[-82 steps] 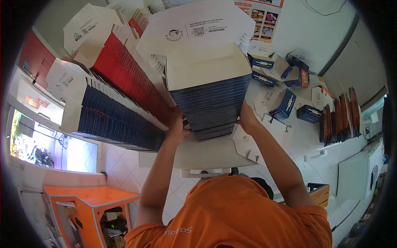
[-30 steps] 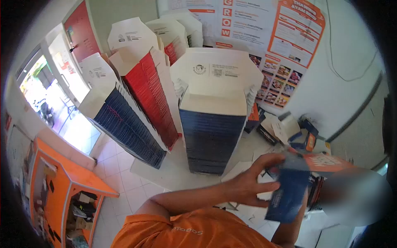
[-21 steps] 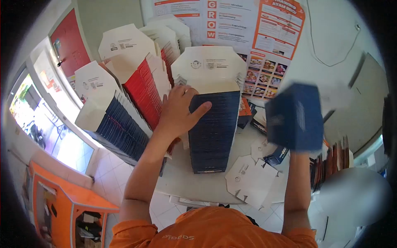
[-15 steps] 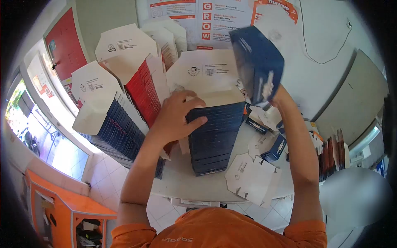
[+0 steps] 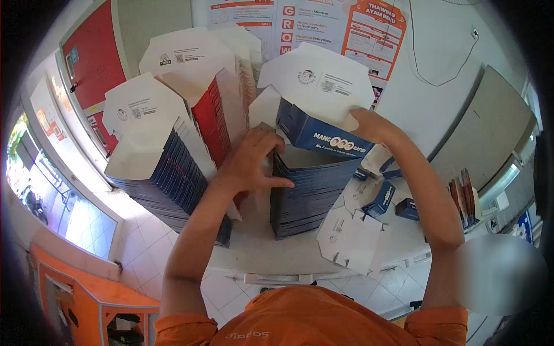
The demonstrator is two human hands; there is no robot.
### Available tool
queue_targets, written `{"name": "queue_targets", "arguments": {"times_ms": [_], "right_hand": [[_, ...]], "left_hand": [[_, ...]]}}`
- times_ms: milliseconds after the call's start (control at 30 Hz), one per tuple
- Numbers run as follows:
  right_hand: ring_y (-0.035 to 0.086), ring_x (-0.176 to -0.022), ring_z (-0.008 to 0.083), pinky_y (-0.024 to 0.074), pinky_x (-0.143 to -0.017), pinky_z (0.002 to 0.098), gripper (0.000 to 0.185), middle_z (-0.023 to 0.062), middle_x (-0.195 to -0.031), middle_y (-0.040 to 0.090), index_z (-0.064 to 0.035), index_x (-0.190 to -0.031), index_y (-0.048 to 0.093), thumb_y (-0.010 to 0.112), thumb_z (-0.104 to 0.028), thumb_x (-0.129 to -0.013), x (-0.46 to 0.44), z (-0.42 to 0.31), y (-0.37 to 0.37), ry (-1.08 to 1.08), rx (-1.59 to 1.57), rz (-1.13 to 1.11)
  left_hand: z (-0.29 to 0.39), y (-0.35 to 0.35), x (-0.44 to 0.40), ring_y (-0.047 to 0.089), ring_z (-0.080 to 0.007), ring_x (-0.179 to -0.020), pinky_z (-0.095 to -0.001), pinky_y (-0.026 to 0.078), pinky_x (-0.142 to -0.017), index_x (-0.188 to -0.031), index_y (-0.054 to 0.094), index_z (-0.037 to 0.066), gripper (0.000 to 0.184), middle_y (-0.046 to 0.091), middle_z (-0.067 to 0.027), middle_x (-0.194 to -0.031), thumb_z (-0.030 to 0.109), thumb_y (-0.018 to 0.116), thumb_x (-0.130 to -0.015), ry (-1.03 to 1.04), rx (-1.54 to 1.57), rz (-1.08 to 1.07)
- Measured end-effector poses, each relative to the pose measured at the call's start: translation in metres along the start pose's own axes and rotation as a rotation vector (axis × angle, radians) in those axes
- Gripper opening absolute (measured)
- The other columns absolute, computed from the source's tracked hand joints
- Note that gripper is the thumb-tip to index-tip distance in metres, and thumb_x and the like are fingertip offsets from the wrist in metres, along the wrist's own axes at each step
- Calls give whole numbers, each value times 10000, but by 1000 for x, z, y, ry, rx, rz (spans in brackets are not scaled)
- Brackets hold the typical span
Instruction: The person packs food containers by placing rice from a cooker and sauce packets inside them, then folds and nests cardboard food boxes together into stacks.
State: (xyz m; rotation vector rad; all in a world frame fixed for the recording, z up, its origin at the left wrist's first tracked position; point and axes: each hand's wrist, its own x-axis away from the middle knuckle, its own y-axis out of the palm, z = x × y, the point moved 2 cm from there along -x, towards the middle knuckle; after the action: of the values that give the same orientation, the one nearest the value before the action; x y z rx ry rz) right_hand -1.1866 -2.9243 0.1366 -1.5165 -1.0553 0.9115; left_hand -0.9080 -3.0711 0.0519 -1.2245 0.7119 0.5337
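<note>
My right hand (image 5: 378, 126) grips the right side of an open food box (image 5: 332, 135). It is navy blue outside and white inside, with "MANG KATSU" on the front and a raised white lid. The box sits slightly tilted over a tall stack of nested blue boxes (image 5: 311, 202); whether it touches all along the rim I cannot tell. My left hand (image 5: 251, 158) curls round the stack's upper left corner, thumb against its front, fingers beside the upper box.
To the left stand another blue box stack (image 5: 164, 173) and a red box stack (image 5: 210, 115). Flattened white cartons (image 5: 349, 239) and small folded blue boxes (image 5: 378, 199) lie to the right on the white table (image 5: 254, 254). Posters (image 5: 375, 40) hang on the wall behind.
My right hand has brought the raised box down and left onto the stack, turning its printed front toward me. My left hand has shifted slightly down from the stack's top.
</note>
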Motion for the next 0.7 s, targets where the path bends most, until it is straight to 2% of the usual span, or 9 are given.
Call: {"name": "queue_targets", "arguments": {"times_ms": [67, 167, 233, 333, 467, 567, 700], "right_hand": [[571, -1365, 385, 446, -1152, 408, 641, 240, -1448, 617, 14, -1399, 614, 785, -250, -840, 1, 4, 2, 56, 48, 8], [578, -1348, 391, 457, -1135, 429, 581, 241, -1437, 619, 7, -1348, 649, 776, -265, -850, 1, 9, 9, 14, 183, 139], [576, -1342, 397, 462, -1125, 438, 579, 253, -1439, 607, 22, -1340, 643, 771, -269, -857, -19, 27, 14, -25, 203, 63], [576, -1333, 406, 469, -1112, 446, 575, 268, -1436, 594, 44, -1331, 630, 763, -270, -867, -7, 7, -1, -68, 219, -47], [566, -1350, 406, 466, -1121, 429, 635, 283, -1433, 593, 66, -1375, 596, 761, -228, -836, -3, -8, -11, -57, 186, -138], [566, -1360, 406, 469, -1125, 417, 708, 288, -1427, 599, 74, -1419, 570, 754, -176, -783, -13, 3, 6, 64, 262, -5], [587, -1341, 412, 481, -1116, 416, 766, 295, -1424, 602, 82, -1450, 544, 734, -140, -741, -19, 6, 15, 230, 60, 46]], "left_hand": [[-7, 4, 3, 627, -325, -1023, -437, 516, -904, -985, 655, 70, 648, 641, -108, -1017, 496, 974, -617, -15, 39, 82], [-13, 10, 5, 645, -324, -985, -418, 527, -863, -996, 656, 58, 692, 644, -121, -1012, 493, 996, -580, -17, 66, 148], [-13, 11, 6, 664, -324, -996, -398, 531, -869, -1025, 670, 54, 696, 650, -132, -1027, 451, 1013, -568, -48, 87, 138], [-18, 10, 4, 665, -323, -977, -396, 529, -872, -1034, 669, 58, 677, 646, -134, -1017, 415, 1013, -574, -78, 113, 105], [-15, 12, 2, 624, -318, -960, -426, 487, -860, -967, 657, 70, 585, 633, -107, -984, 414, 975, -617, -63, 131, 111], [-8, 13, 6, 607, -317, -994, -433, 459, -872, -960, 661, 77, 519, 625, -100, -981, 347, 966, -637, 55, 71, 147], [-2, 13, 14, 594, -313, -1014, -426, 457, -884, -993, 679, 75, 477, 603, -97, -1009, 260, 960, -655, 135, 25, 191]]}}
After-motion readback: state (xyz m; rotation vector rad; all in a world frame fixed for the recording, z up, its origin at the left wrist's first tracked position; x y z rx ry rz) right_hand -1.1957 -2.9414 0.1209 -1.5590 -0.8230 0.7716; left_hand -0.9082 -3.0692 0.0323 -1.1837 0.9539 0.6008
